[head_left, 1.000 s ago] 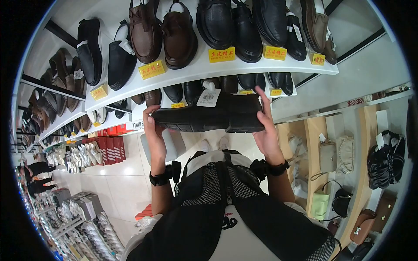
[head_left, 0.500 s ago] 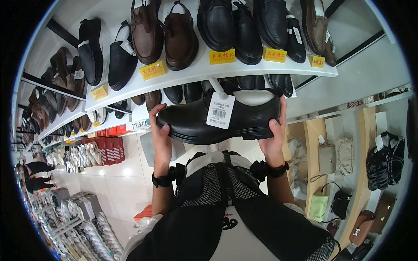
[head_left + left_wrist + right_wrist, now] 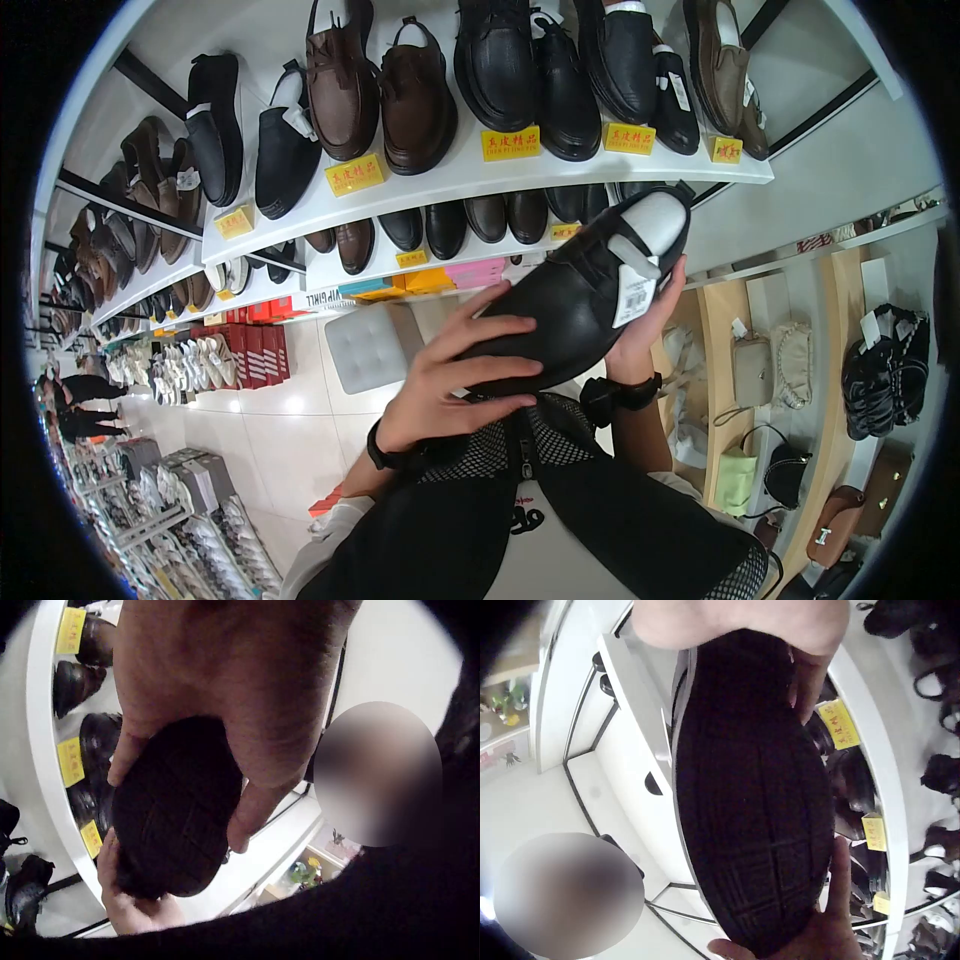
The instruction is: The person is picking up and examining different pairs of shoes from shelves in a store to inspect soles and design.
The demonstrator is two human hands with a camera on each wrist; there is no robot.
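Note:
A black leather shoe (image 3: 565, 305) is held up in front of the chest, tilted with its toe to the lower left and heel to the upper right. White stuffing fills its opening, and a white price tag (image 3: 634, 298) hangs from its side. My left hand (image 3: 440, 375) grips the toe, with fingers spread across the upper. At the heel end, my right hand (image 3: 645, 330) holds the shoe from below and behind. Both wrist views look onto the dark grooved sole (image 3: 754, 802), and in the left one the thumb and fingers sit on opposite sides of the toe.
Just ahead, a white shelf (image 3: 480, 180) carries black and brown shoes behind yellow signs (image 3: 510, 143), with another row of shoes below. A grey padded stool (image 3: 365, 348) stands on the floor. Handbags (image 3: 752, 365) fill wooden shelving at right; shoe racks line the left.
The shoe first showed its sole edge, then its side, held level between both hands. Now it is turned diagonally, heel up, and the left hand has moved right and over the toe.

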